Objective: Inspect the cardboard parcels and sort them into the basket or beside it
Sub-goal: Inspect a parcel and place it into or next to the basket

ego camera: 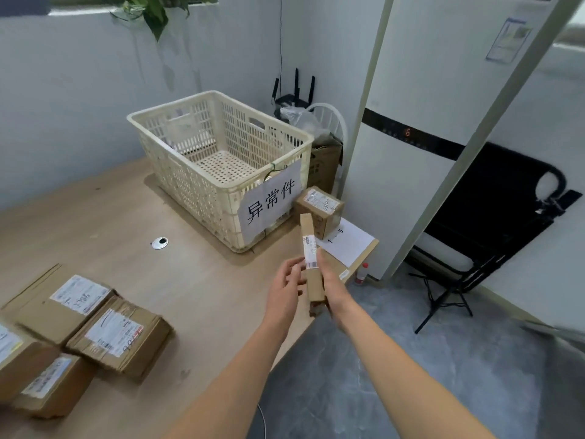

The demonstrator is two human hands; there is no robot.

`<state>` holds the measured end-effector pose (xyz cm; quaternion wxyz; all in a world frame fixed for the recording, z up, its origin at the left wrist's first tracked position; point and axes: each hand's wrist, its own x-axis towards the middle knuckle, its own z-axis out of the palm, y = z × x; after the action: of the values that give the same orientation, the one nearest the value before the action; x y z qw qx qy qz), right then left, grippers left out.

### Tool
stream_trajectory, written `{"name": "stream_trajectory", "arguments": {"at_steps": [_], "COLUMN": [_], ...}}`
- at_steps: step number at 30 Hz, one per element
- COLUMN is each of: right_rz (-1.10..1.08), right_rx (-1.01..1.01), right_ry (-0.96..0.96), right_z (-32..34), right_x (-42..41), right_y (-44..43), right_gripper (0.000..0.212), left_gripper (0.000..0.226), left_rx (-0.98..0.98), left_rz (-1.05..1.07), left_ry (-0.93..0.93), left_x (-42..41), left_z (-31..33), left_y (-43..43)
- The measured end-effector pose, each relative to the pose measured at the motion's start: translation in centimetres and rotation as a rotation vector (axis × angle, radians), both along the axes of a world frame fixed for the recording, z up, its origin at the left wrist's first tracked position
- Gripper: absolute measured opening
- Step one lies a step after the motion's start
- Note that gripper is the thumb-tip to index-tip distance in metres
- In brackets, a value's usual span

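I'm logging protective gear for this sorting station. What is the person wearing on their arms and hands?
Nothing visible. Both forearms are bare to the picture's bottom edge: no sleeves or cuffs. The left hand and right hand have no gloves, and no watch, bracelet or ring shows on the sides in view.

Even, diffuse indoor light, fairly bright with a cool cast; the basket (196, 198) throws a soft shadow onto the bench (126, 217) on its left and near sides. The parcels (117, 334) at lower left show only thin dark edges beneath, and there is a faint sheen on the floor (411, 375). Whole picture is soft and smeary: label print on the slim parcel (308, 229) is unreadable, the plant (158, 7) at top is blurred, the lower right corner is streaked. Wide-angle warp tilts and bows the white cabinet (411, 74) at right and stretches the corners.
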<state>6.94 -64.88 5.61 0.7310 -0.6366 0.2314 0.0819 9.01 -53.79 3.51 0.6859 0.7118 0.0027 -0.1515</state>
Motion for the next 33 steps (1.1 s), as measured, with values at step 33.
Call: {"name": "stream_trajectory", "arguments": {"at_steps": [33], "right_rz": [0.392], "right_rx": [-0.653], "right_ry": [-0.217], "right_z": [5.2], "right_x": [50.8], "right_y": [0.0], "right_gripper": [0.043], "left_gripper": [0.038], "left_rx": [-0.003], "left_rz": [0.544], "left_ry": [0.107], "left_x": [44.5], "left_z": [6.0], "left_y": [3.9]}}
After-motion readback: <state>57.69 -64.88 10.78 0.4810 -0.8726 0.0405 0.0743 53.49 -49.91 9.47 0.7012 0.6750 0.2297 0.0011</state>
